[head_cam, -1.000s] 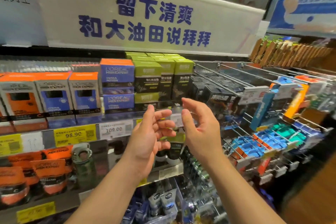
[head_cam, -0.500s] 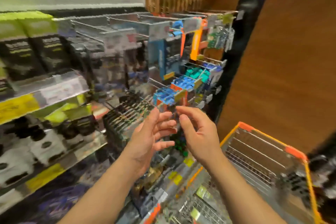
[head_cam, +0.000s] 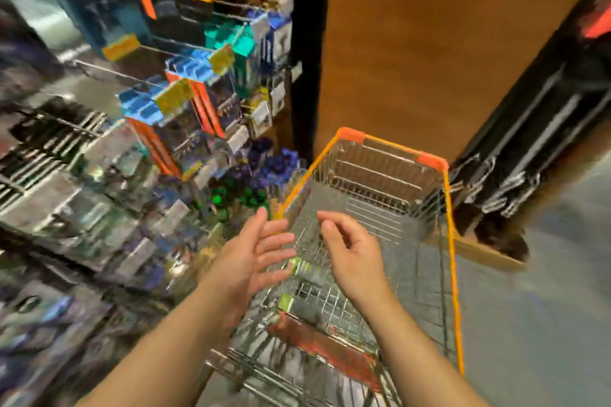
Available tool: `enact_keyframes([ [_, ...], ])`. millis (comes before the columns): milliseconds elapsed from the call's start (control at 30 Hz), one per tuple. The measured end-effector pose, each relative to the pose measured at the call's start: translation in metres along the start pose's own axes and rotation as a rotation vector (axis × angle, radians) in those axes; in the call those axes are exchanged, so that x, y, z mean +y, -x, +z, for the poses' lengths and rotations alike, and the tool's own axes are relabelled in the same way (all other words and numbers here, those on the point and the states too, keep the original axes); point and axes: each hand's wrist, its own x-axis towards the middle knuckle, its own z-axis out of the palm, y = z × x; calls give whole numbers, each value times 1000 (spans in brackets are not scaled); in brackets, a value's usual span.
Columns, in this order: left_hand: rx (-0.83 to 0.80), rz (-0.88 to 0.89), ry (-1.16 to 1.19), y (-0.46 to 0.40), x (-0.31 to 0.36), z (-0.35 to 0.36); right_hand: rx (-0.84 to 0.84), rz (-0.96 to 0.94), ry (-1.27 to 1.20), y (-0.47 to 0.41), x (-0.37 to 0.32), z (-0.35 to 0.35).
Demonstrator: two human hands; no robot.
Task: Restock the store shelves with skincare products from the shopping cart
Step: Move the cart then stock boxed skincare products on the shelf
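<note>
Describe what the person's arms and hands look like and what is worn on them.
Both forearms are bare as far as the picture shows; no sleeve reaches into view. The left hand and right hand wear no gloves, and no ring, watch or bracelet shows, though the picture is blurred.

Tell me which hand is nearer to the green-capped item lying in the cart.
Left, narrowly. The left hand has its fingertips right beside the green-capped item in the cart; the right hand hovers just to its right, and neither holds it.
</note>
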Motion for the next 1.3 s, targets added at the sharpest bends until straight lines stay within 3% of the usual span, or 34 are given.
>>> enact_keyframes([
  [267, 0, -121, -95, -60, -30, 18, -1, 281, 14, -12, 75, -22],
  [567, 32, -334, -242, -127, -93, 20, 80, 585, 80, -13, 217, 3],
  [667, 60, -393, -246, -143, -112, 17, -7, 736, 158, -2, 272, 23],
  [800, 99, -448, -226, -163, -129, 19, -269, 864, 235, 16, 334, 46],
  [1067, 75, -465, -267, -195, -143, 21, -546, 863, 556, 26, 372, 59],
  [1200, 53, -468, -263, -206, -145, 15, -546, 897, 534, 40, 416, 64],
  [1300, 48, -466, -271, -211, -147, 12, -583, 908, 549, 26, 403, 66],
])
